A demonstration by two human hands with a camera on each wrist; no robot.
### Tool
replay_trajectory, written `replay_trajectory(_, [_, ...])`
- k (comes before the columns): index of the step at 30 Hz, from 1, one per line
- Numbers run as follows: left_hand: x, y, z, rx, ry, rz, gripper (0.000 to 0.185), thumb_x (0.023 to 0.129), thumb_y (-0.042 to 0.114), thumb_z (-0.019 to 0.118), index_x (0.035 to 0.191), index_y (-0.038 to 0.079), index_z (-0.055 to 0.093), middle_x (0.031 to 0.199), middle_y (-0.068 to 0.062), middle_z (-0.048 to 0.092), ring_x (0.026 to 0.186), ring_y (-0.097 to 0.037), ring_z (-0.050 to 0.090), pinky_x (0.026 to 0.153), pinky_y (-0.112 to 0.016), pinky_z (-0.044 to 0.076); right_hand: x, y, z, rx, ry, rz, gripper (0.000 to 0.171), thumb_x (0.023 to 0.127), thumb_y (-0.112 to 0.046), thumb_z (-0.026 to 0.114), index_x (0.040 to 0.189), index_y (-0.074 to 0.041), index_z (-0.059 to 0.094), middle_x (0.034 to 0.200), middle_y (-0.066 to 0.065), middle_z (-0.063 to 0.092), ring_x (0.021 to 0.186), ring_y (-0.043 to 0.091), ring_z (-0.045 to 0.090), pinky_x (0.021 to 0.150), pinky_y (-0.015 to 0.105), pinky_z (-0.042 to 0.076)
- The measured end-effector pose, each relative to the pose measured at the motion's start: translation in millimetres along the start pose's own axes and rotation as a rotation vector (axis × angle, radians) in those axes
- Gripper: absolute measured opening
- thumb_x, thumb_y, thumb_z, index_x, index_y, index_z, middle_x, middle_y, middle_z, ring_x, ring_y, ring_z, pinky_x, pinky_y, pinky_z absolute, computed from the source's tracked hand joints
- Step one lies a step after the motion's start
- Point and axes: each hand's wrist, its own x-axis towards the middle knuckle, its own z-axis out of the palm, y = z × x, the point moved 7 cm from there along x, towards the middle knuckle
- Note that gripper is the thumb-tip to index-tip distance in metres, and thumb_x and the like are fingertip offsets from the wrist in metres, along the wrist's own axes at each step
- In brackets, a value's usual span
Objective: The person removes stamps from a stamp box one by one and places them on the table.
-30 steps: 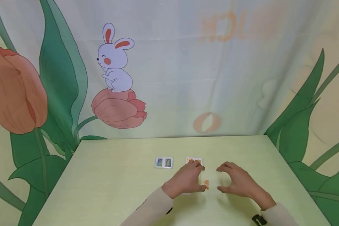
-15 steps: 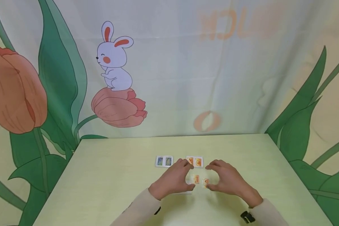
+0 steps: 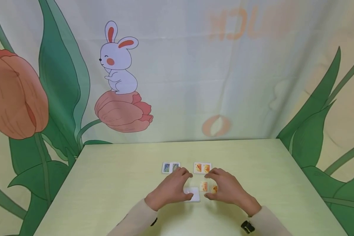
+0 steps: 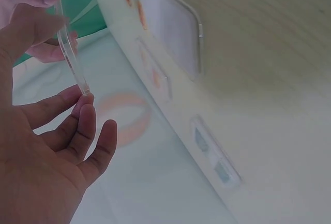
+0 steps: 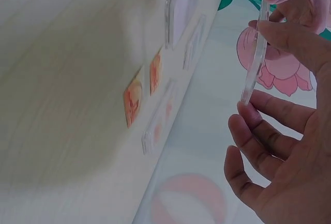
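Note:
A thin clear plastic plate (image 4: 71, 58) is held up above the table between both hands. My left hand (image 3: 168, 190) pinches one end with thumb and fingertips, while my right hand (image 3: 232, 190) pinches the opposite end. In the head view the plate is nearly invisible; the right wrist view shows the clear plastic plate (image 5: 253, 61) edge-on. Beneath the hands lies a white rectangular case (image 3: 196, 194), partly covered by the left thumb. To its right are two small orange picture cards (image 3: 204, 186), one partly hidden behind the right hand.
Farther back lies a clear-edged case with two blue-green pictures (image 3: 167, 167), partly behind the left hand. Another case with two orange pictures (image 3: 202, 167) is right of it. A printed curtain (image 3: 177, 82) hangs behind the pale table (image 3: 106, 183).
Both hands have moved left together, from over the cards to over the white case. The white case and the orange-picture case have come into view.

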Motion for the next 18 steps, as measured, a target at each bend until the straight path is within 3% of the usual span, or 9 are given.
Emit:
replay_trajectory(11, [-13.7,-16.1,12.6,0.008,-0.007,0.010,0.057,0.079,0.042,0.077,0.121,0.006,0.063,0.115,-0.003,0.058,0.104,-0.015,0.051,0.091,-0.030,0.048,8,-6,29,0.020,-0.088,0.039,0.063,0.068,-0.050,0.084,0.116,-0.012,0.069,0.117,0.002,0.063,0.100,0.020,0.061,0.084,0.042,0.050])
replay_trajectory(18, [-18.2,-24.4,24.4,0.031,-0.013,0.002,0.057,0.078,0.044,0.077,0.121,0.008,0.063,0.115,-0.002,0.058,0.106,-0.016,0.052,0.092,-0.030,0.048,11,-8,44,0.005,-0.115,0.027,0.061,0.069,-0.050,0.084,0.114,-0.013,0.070,0.111,-0.002,0.062,0.090,0.013,0.057,0.077,0.036,0.046])
